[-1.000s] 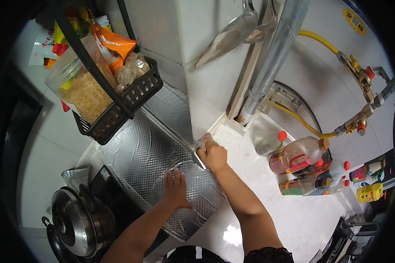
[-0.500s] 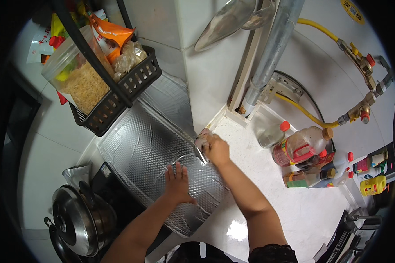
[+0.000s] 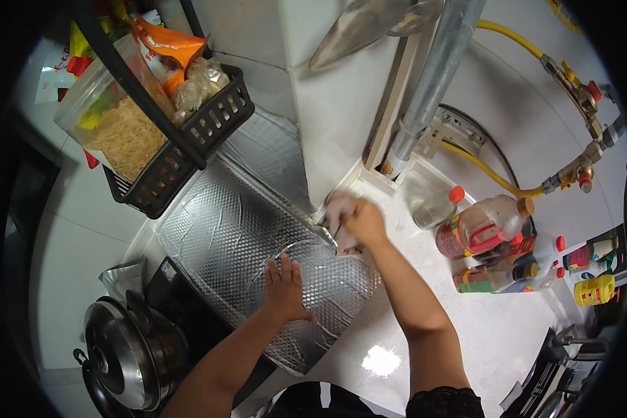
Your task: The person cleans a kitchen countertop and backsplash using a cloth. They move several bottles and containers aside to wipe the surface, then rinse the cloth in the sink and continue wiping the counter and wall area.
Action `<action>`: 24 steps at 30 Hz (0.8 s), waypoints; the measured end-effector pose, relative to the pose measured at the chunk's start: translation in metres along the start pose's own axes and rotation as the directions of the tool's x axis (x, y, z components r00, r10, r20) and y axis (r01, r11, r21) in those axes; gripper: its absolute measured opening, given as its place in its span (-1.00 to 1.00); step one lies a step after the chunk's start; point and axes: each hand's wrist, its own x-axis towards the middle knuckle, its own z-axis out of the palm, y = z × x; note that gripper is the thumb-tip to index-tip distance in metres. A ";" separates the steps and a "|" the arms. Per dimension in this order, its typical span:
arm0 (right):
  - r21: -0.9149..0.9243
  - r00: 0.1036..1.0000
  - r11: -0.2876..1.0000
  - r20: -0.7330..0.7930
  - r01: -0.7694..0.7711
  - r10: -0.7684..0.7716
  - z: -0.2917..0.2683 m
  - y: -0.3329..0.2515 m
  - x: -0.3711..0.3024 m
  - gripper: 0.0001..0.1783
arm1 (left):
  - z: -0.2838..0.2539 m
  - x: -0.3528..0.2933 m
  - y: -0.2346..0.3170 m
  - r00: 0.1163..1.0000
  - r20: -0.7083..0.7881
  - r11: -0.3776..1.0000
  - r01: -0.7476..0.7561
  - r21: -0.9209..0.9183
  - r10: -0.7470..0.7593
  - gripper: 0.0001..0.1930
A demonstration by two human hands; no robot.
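A silver foil sheet [image 3: 223, 230] with a dimpled pattern lies over the counter and part of a black cooktop. My left hand [image 3: 285, 289] presses flat on the foil with its fingers spread. Beyond it to the right, my right hand [image 3: 366, 221] is closed on a pale pinkish cloth [image 3: 341, 221], slightly smeared by motion. The cloth touches the white counter [image 3: 404, 279] beside the foil's raised right edge, close to the wall corner. Part of the cloth is hidden under my fingers.
At the left, a black basket [image 3: 216, 111] holds a clear tub [image 3: 129, 139] and packets above the foil. A lidded metal pot [image 3: 122, 355] stands lower left. Several bottles [image 3: 484, 226] line the right wall, below yellow gas hoses [image 3: 491, 171]. A metal pipe [image 3: 432, 76] rises behind.
My right hand has moved a little to the right with the cloth, and more of the cloth shows. My left hand stays flat on the foil. The view has shifted slightly.
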 end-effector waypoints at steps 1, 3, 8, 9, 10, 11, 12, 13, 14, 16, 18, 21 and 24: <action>-0.044 0.984 0.997 -0.170 -0.071 0.063 -0.009 -0.010 0.015 -0.58 | 0.002 0.000 -0.002 1.000 0.002 1.000 0.008 -0.003 -0.008 0.55; -0.124 0.941 0.961 -0.265 -0.248 0.209 -0.001 0.004 0.029 -0.53 | 0.005 0.006 0.003 1.000 0.000 1.000 -0.005 0.027 0.005 0.58; -0.250 0.992 0.964 -0.108 -0.094 0.069 0.040 0.005 -0.011 -0.52 | -0.005 0.002 0.005 1.000 0.030 1.000 0.004 -0.001 -0.004 0.52; -0.244 0.999 0.970 -0.051 -0.023 0.011 0.038 0.000 -0.028 -0.54 | -0.006 0.001 0.004 0.999 0.038 1.000 0.008 -0.002 -0.008 0.51; -0.177 0.987 0.974 0.102 0.140 -0.123 0.026 -0.004 -0.045 -0.57 | -0.009 -0.001 0.002 0.999 0.042 1.000 0.017 -0.005 -0.017 0.51; -0.099 0.937 0.954 0.239 0.283 -0.253 0.009 -0.004 -0.057 -0.59 | -0.010 -0.001 0.003 1.000 0.025 1.000 0.009 -0.011 -0.009 0.50; -0.212 0.942 0.944 0.275 0.254 -0.192 0.004 0.000 -0.058 -0.60 | -0.010 -0.001 0.005 1.000 0.013 1.000 0.002 -0.016 -0.001 0.50; -0.076 0.967 0.977 0.180 0.198 -0.181 -0.010 -0.007 -0.054 -0.59 | -0.009 -0.001 0.004 1.000 0.000 1.000 -0.002 -0.017 0.002 0.50; 0.067 0.984 0.986 0.088 0.151 -0.157 -0.029 -0.014 -0.046 -0.58 | -0.009 -0.002 0.004 1.000 0.002 1.000 -0.010 -0.024 0.010 0.51; 0.356 0.975 0.917 -0.182 0.182 -0.123 -0.050 -0.031 -0.021 -0.59 | -0.006 0.000 0.004 1.000 0.007 0.999 -0.013 -0.037 0.013 0.53; 0.451 0.893 0.817 -0.421 0.360 -0.161 -0.074 -0.079 0.000 -0.55 | 0.002 0.002 0.000 1.000 -0.002 1.000 0.010 -0.018 -0.010 0.56; 0.564 0.840 0.710 -0.537 0.421 -0.072 -0.058 -0.130 0.023 -0.34 | 0.011 0.006 -0.001 1.000 0.004 1.000 0.011 -0.001 -0.011 0.59; 0.323 0.727 0.833 -0.675 0.449 -0.130 -0.004 -0.086 0.030 -0.34 | 0.006 0.010 0.006 1.000 -0.025 1.000 -0.009 -0.009 0.009 0.59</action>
